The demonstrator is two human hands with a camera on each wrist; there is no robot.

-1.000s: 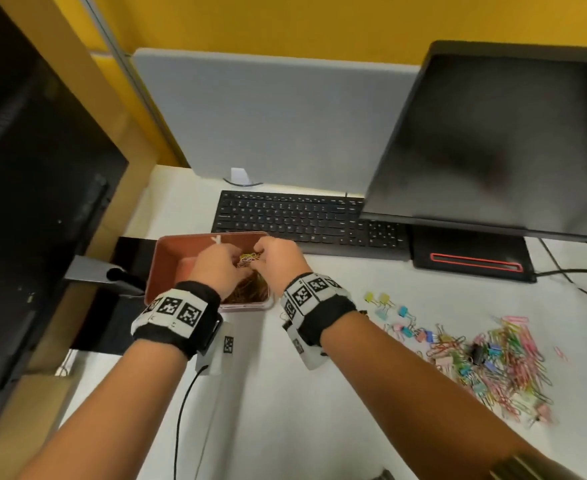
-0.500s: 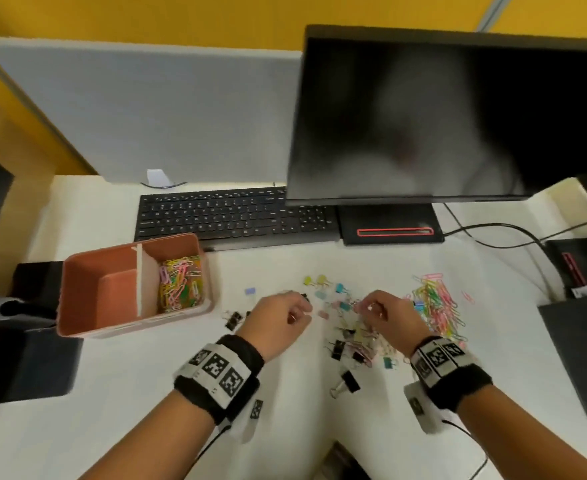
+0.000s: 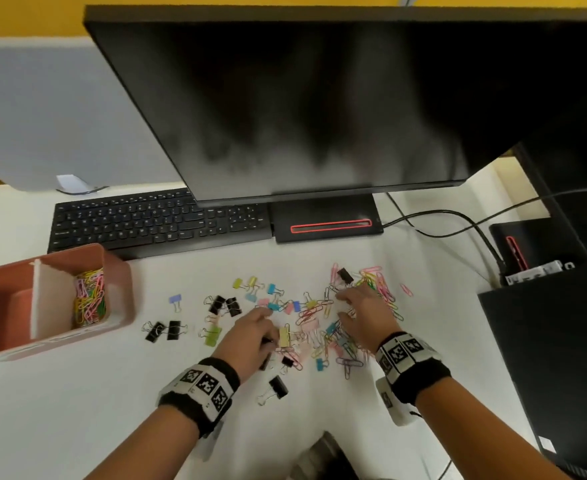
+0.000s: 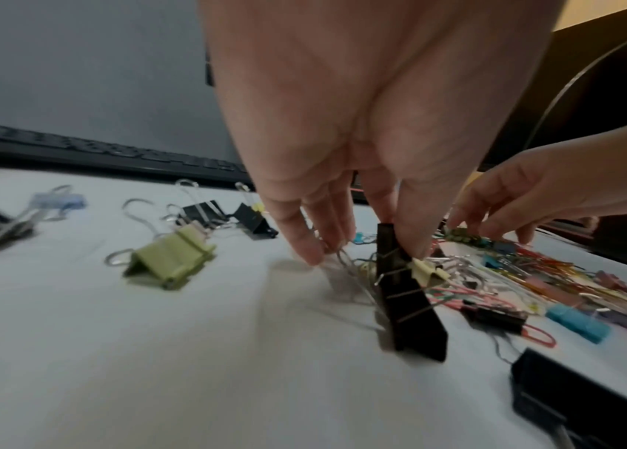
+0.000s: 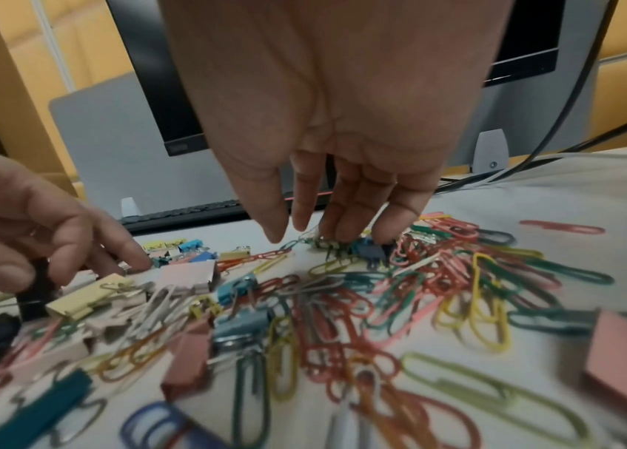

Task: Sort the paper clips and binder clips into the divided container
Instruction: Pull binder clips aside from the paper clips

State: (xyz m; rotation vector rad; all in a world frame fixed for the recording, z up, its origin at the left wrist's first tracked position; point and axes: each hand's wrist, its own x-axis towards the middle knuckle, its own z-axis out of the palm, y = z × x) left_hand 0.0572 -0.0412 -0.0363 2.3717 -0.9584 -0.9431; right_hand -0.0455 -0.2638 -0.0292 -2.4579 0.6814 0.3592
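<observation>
Both hands down in the mixed clip pile, front of monitor.

Left hand (image 4: 361,145) pinches a black binder clip (image 4: 407,291) upright on the desk (image 3: 77,410); right hand (image 5: 334,121), fingers spread, presses paper clips (image 5: 438,282). Divided container (image 3: 118,292) sits well left, paper clips in its right compartment.

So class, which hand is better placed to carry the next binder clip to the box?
Left. The left hand already pinches a black binder clip and is nearer the box. The right hand is farther away, fingers on the paper clips.
</observation>
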